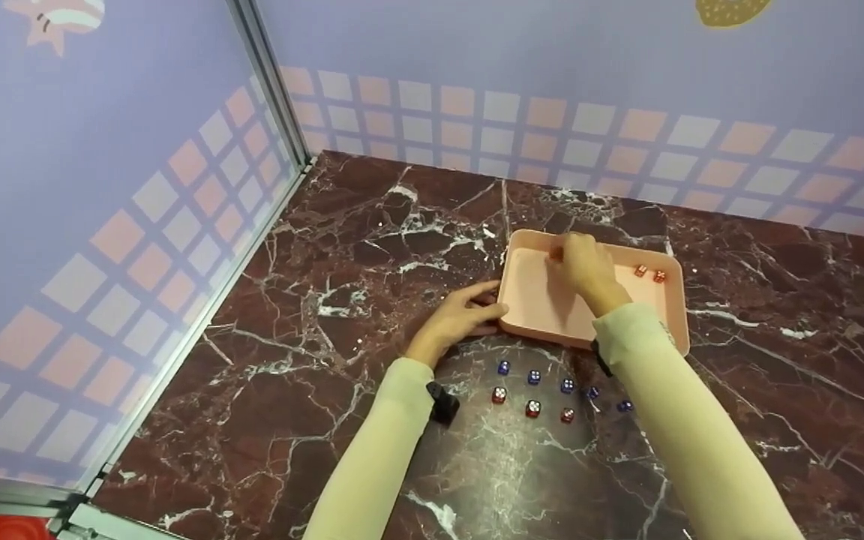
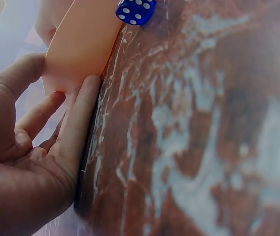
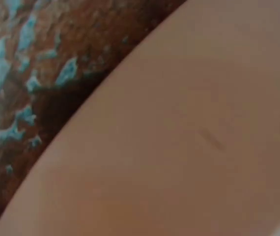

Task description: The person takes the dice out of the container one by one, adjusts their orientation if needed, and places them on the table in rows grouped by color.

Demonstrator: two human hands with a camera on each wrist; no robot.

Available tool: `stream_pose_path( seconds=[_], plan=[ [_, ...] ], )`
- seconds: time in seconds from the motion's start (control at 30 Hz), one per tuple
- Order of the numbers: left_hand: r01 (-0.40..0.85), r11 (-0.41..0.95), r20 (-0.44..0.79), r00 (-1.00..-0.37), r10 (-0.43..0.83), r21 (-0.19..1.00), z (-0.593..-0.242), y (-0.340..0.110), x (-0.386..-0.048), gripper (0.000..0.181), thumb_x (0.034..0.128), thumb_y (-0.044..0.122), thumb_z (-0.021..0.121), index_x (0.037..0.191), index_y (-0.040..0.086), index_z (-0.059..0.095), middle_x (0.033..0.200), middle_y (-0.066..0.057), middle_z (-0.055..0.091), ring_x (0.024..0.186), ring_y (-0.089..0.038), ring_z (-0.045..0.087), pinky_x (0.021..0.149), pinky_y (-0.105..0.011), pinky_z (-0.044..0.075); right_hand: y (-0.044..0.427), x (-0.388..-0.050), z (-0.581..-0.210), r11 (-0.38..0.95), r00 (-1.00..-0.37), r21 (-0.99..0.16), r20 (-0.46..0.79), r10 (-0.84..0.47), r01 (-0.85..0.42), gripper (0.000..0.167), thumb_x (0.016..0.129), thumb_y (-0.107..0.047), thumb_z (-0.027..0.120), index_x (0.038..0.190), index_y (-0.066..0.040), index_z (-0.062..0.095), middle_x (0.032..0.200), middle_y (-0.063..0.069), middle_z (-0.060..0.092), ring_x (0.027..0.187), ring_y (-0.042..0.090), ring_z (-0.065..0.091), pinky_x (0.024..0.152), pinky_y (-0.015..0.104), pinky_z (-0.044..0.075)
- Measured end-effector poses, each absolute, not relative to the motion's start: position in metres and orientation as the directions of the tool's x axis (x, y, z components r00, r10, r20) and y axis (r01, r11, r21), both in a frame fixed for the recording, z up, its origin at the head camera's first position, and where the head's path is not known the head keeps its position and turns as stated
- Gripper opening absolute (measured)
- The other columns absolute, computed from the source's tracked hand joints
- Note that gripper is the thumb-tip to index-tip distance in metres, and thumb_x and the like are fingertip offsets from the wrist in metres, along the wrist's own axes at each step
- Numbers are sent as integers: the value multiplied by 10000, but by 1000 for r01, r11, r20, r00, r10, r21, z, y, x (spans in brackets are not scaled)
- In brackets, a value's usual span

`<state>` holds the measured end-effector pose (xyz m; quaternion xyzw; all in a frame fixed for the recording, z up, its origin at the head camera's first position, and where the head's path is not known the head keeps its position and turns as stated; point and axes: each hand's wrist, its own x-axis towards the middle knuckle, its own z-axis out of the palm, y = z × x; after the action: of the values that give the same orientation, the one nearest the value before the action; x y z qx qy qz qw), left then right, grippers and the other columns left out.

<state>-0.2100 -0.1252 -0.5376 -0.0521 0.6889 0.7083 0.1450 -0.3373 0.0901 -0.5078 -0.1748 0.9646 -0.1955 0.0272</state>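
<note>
A shallow peach-coloured tray (image 1: 529,328) stands on the marbled table. My left hand (image 1: 456,313) holds its left side, thumb at the rim and fingers against the outer wall. In the left wrist view, the fingers meet the tray's corner (image 2: 83,42). Reaching into the tray's back part is my right hand (image 1: 586,262), fingers pointing down. A reddish patch shows at its fingertips, too small to tell whether it is a die. Two red dice (image 1: 659,277) lie in the tray's right end. The tray wall (image 3: 154,123) fills most of the right wrist view.
In front of the tray lie several blue dice (image 1: 534,376) in a rough row. Three red dice (image 1: 533,409) sit nearer to me. One blue die (image 2: 136,11) shows close to the tray. Patterned panels (image 1: 447,112) border the table (image 1: 342,247) behind and at left.
</note>
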Motion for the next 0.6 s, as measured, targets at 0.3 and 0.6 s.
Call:
stream_pose_path(
  seconds=[0.3, 0.6],
  plan=[
    [-275, 5, -272, -951, 148, 962, -537, -123, -210, 599, 1003, 110, 738, 1566, 84, 535, 1267, -160, 593, 986, -191, 613, 961, -376, 657, 108, -338, -501, 812, -931, -484, 18, -364, -327, 187, 937, -13, 684, 1094, 31, 777, 1071, 253, 754, 1008, 449, 698, 938, 581, 601],
    [-286, 14, -285, -947, 151, 958, -537, -124, -212, 620, 999, 111, 745, 1576, 84, 519, 1285, -170, 588, 991, -200, 622, 968, -375, 654, 134, -328, -492, 863, -922, -406, -105, -372, -301, 259, 870, -228, 776, 1039, -31, 771, 984, 211, 727, 861, 365, 645, 766, 518, 576]
  ],
)
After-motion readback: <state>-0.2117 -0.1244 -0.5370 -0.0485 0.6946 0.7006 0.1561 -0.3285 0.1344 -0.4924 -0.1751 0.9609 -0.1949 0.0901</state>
